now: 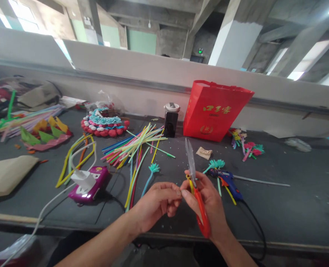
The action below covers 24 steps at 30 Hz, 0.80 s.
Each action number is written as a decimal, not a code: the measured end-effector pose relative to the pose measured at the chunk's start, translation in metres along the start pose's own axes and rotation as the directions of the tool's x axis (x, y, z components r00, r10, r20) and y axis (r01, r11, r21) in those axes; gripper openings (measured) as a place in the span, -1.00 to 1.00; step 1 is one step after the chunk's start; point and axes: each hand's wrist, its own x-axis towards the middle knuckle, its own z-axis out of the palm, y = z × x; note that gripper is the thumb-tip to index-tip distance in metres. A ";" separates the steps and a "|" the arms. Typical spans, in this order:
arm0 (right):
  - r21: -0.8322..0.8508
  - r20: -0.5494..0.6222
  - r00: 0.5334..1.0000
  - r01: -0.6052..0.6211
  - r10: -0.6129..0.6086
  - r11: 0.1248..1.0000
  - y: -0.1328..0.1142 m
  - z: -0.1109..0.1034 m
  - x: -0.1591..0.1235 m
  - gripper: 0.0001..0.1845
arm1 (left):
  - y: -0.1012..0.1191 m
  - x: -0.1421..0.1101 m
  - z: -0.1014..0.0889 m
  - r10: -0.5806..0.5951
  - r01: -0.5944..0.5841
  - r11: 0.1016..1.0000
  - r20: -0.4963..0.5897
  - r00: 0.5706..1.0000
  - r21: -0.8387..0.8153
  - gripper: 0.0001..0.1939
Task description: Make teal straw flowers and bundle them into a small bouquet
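My right hand [209, 204] is wrapped round a pair of scissors [200, 209] with red-orange handles, their blades pointing up and away from me. A short yellow straw piece [191, 184] is also in its fingers, beside the blades. My left hand [161, 200] is closed, its thumb and fingertips meeting my right fingertips; whatever it pinches is too small to make out. Left of them lies a teal straw flower [153, 168] on a blue stem. Beyond my right hand, another teal straw flower [216, 164] lies by a blue glue gun [231, 185].
A pile of coloured straws [136, 144] lies mid-table. Behind stand a phone [170, 124], a white-lidded cup [172, 107] and a red bag [217, 111]. A purple power strip [90, 187] with cords sits at left. Small straw flowers [249, 148] lie at right.
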 end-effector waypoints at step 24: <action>-0.640 0.095 0.978 0.204 -0.187 0.741 0.014 0.004 -0.015 -0.47 | 0.008 -0.007 0.008 0.375 -0.378 0.925 -0.222 0.900 0.030 -0.87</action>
